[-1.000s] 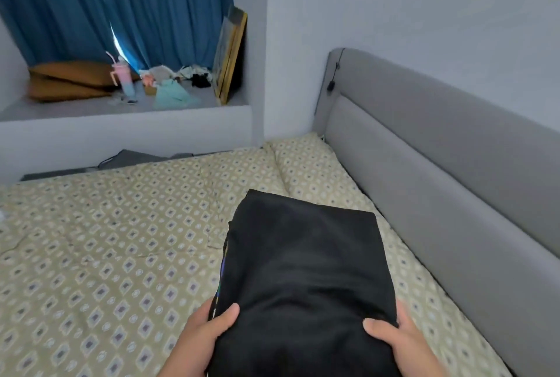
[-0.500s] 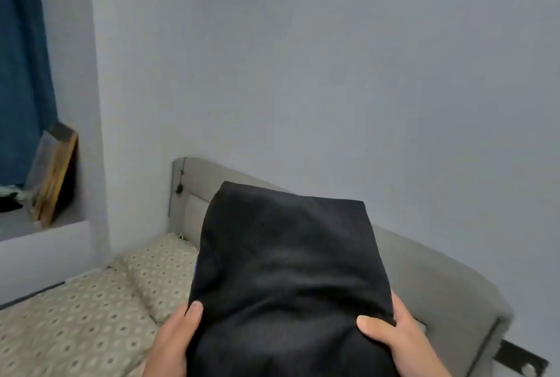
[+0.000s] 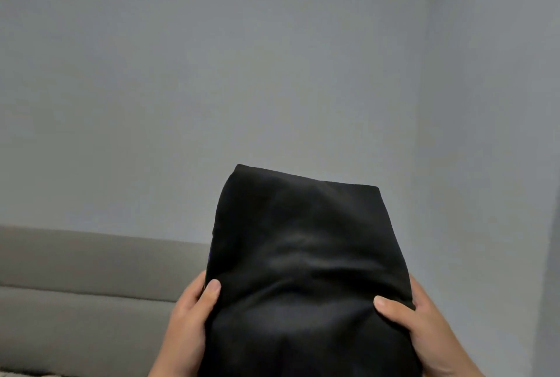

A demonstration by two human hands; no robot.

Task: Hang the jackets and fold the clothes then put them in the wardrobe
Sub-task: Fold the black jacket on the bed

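- Plainly, a folded black garment (image 3: 303, 270) was held up in the air in the lower middle of the view, directly in front of the person and resting on nothing but the hands.
- The left hand (image 3: 188, 325) held the garment's near left edge. Its thumb lay on top of the cloth and its fingers passed beneath, out of sight.
- The right hand (image 3: 424, 331) held the near right edge in the same way, with the thumb pressed on the top face and the fingers wrapped under the side.
- Grip: both were closed on the garment, the cloth pinched between thumb above and fingers below. The two hands were well apart, one at each side of the bundle.
- Garment condition: it was folded into a rough rectangle several layers thick. The far edge was straight and sloped down to the right, and soft creases ran across the middle between the two thumbs. A thin streak of blue showed at the left edge. The kind of garment could not be told.
- A grey padded headboard (image 3: 91, 270) stood behind and to the left of the garment, with one horizontal seam across it. The garment overlapped its right end in the view.
- A plain pale blue-grey wall (image 3: 212, 73) filled the upper part of the view, with a corner line running down on the right.
- A darker vertical strip showed at the far right edge, and what it was could not be told.
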